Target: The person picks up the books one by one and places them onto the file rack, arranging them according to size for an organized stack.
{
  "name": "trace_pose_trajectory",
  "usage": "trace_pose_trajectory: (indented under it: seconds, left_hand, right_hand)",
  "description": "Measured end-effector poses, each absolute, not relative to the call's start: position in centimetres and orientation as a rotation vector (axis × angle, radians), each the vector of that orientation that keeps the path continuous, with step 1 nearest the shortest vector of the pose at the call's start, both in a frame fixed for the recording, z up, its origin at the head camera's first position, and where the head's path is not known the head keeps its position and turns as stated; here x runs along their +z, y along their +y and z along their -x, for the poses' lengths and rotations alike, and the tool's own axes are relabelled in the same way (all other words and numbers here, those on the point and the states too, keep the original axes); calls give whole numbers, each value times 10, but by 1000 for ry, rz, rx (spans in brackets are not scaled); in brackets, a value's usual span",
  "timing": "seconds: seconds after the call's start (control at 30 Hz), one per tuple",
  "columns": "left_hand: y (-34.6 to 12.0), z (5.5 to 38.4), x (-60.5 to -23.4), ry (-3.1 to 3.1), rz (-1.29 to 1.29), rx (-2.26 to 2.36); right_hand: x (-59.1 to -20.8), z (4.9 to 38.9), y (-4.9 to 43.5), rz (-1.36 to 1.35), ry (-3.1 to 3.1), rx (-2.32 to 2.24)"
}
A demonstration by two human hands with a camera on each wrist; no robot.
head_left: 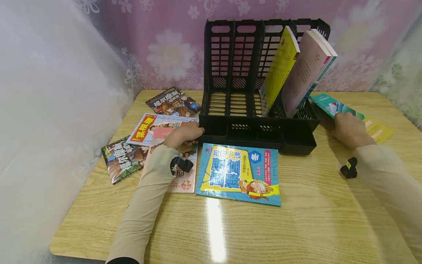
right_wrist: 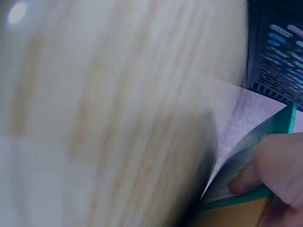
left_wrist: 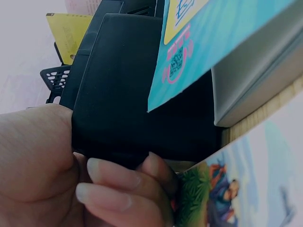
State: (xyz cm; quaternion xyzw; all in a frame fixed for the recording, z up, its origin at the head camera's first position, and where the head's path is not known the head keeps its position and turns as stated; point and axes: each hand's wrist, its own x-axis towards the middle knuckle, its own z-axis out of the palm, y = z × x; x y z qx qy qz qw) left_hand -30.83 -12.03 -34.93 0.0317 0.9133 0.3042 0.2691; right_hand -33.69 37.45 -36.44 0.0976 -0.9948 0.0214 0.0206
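A black book rack point(head_left: 245, 126) with upright dividers stands at the back of the table. My left hand point(head_left: 185, 135) grips its front left corner; in the left wrist view the thumb lies against the black tray wall point(left_wrist: 137, 85) and the fingers curl below. Out to the right of the rack, my right hand point(head_left: 350, 128) holds a green book point(head_left: 324, 103) by its edge, and the right wrist view shows the thumb on it. A yellow book point(head_left: 278, 69) and pink-covered books point(head_left: 304, 71) lean in the right slots of the rack.
A blue textbook point(head_left: 237, 174) lies in front of the rack, beside a pink book point(head_left: 184, 179) under my left forearm. More books, including a dark comic point(head_left: 122, 159) and a white-and-red one point(head_left: 141, 128), spread to the left. A yellow book point(head_left: 380, 131) lies by my right hand.
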Motion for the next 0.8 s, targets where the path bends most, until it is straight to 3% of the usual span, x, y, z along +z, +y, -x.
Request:
trace_pose_trajectory:
  seconds: [0.37, 0.8]
  left_hand:
    - [-122, 309, -351, 2447, -83, 832]
    - [-122, 308, -351, 2448, -84, 854]
  right_hand:
    - [-369, 318, 375, 151, -2695, 537]
    - [-374, 318, 360, 297, -2089, 834]
